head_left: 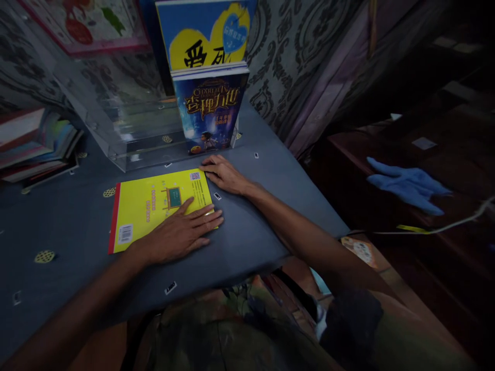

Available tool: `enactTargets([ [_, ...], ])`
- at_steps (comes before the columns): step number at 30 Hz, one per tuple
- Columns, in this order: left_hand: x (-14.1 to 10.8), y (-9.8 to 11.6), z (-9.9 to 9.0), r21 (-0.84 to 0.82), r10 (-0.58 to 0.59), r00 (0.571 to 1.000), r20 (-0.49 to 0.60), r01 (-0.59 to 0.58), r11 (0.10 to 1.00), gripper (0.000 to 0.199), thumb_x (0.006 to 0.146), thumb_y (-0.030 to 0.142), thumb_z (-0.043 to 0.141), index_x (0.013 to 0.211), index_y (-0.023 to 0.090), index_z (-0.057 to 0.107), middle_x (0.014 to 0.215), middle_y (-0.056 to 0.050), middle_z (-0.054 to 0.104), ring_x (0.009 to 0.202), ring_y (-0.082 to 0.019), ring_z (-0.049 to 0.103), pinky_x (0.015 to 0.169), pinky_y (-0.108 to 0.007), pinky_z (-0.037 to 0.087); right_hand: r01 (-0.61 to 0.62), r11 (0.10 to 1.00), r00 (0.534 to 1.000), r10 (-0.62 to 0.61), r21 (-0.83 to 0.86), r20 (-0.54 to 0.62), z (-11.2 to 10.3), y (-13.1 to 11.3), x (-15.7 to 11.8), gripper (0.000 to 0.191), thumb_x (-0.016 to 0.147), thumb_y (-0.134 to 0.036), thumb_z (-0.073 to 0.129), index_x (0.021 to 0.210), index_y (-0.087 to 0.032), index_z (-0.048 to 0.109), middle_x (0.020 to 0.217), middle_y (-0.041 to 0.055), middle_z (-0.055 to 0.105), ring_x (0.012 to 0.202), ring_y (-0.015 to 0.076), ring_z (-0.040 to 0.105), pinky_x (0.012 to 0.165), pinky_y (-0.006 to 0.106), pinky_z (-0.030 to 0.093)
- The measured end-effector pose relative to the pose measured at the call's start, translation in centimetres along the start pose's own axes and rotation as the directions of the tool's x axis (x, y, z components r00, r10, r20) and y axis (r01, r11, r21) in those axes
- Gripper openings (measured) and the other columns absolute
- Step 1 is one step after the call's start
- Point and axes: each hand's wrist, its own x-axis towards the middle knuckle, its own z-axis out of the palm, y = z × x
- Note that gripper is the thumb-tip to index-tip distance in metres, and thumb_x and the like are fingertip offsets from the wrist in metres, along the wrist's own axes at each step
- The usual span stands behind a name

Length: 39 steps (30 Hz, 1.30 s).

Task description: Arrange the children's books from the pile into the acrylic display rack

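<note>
Across my remote feed, the desk point(259, 232) presents a blue-grey surface. On it a yellow book point(133, 201) lies flat and closed, barcode side up. Hand positions: the left hand point(181, 234) rests palm down across the near right part of the book, fingers spread; the right hand point(225, 174) sits at the far right corner, fingers bent together, and I cannot tell whether they pinch it. I judge placement on the surface complete, release incomplete. Just beyond, a clear rack point(133, 157) supports an upright blue book point(211, 116); farther left lies a pile of books point(33, 149).
</note>
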Motion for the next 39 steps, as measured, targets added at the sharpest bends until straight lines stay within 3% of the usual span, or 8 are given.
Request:
enactTargets([
  [9,-0.4,1.3,1.0,0.022,-0.025,0.997,-0.07,0.027,0.999,0.069,0.103,0.06,0.027,0.162,0.031,0.005,0.165,-0.002,0.028,0.154,-0.02,0.021,0.126,-0.05,-0.005,0.016,1.0,1.0,-0.016,-0.016,-0.002,0.1,0.0,0.0,0.037,0.1,-0.025,0.045,0.129,-0.018,0.067,0.124,0.0137,0.06,0.114,0.0282,0.052,0.103,0.047,0.042],
  [18,-0.8,2.1,1.9,0.033,-0.112,0.983,-0.144,0.118,0.992,0.072,0.102,0.064,0.023,0.161,0.025,0.011,0.164,-0.006,0.03,0.155,-0.02,0.02,0.127,-0.049,-0.003,0.016,0.997,1.0,-0.015,-0.07,0.007,0.0,-0.3,-0.2,0.042,0.101,-0.04,0.048,0.131,-0.017,0.066,0.124,0.0151,0.062,0.113,0.0304,0.054,0.101,0.049,0.043],
  [22,-1.6,2.5,2.6,0.055,-0.196,0.958,-0.208,0.212,0.976,0.073,0.102,0.062,0.022,0.161,0.02,0.012,0.163,-0.011,0.032,0.154,-0.022,0.022,0.127,-0.049,0.003,0.02,0.994,1.0,-0.019,-0.104,0.006,0.0,-0.5,-0.3,0.042,0.1,-0.04,0.049,0.129,-0.015,0.066,0.126,0.0164,0.062,0.114,0.0315,0.054,0.098,0.049,0.044],
  [28,-2.6,2.7,2.9,0.074,-0.245,0.926,-0.287,0.277,0.958,0.069,0.103,0.058,0.027,0.162,0.025,0.013,0.159,-0.01,0.04,0.15,-0.022,0.033,0.126,-0.049,0.015,-0.007,0.986,1.0,0.006,-0.166,-0.009,-0.2,-1.6,-0.9,0.033,0.101,-0.032,0.049,0.119,-0.015,0.07,0.113,0.0154,0.066,0.105,0.0301,0.057,0.089,0.045,0.047],
  [33,-3.5,2.0,2.8,0.074,-0.266,0.916,-0.301,0.3,0.951,0.068,0.103,0.055,0.035,0.162,0.027,0.014,0.16,-0.006,0.039,0.15,-0.021,0.034,0.126,-0.047,0.017,-0.036,0.977,0.998,0.026,-0.211,-0.052,-0.8,-3.5,-3.6,0.028,0.101,-0.028,0.047,0.108,-0.017,0.071,0.104,0.0141,0.067,0.097,0.029,0.059,0.084,0.045,0.05],
  [39,-4.9,0.2,2.1,0.008,-0.269,0.931,-0.248,0.28,0.96,0.059,0.105,0.051,0.034,0.16,0.03,0.022,0.161,-0.002,0.038,0.152,-0.019,0.028,0.127,-0.047,0.015,-0.081,0.977,0.987,0.05,-0.199,-0.156,-0.4,-7.4,-9.7,0.023,0.1,-0.024,0.046,0.106,-0.021,0.069,0.097,0.0119,0.068,0.088,0.0285,0.063,0.08,0.048,0.057],
])
